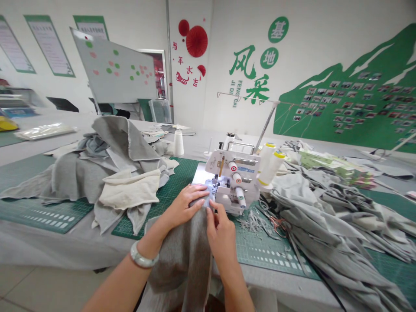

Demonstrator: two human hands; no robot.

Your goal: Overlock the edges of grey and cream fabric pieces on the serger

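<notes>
A white overlock sewing machine (224, 177) stands on the table before me, its lamp lit over the needle area. Grey fabric (182, 255) runs from under the presser foot down over the table edge towards my lap. My left hand (188, 201) lies flat on the cloth, fingers stretched out just left of the foot. At the fabric's right edge, close in front of the foot, my right hand (219, 221) pinches the cloth between thumb and fingers. Two thread cones (271, 167) stand on the machine's right side.
Heaped grey cloth (78, 173) with a cream piece (130, 190) lies left; another grey pile (325, 216) lies right. Scissors (277, 223) and thread scraps (255, 221) rest on the green cutting mat (263, 255). A white cone (178, 142) stands behind.
</notes>
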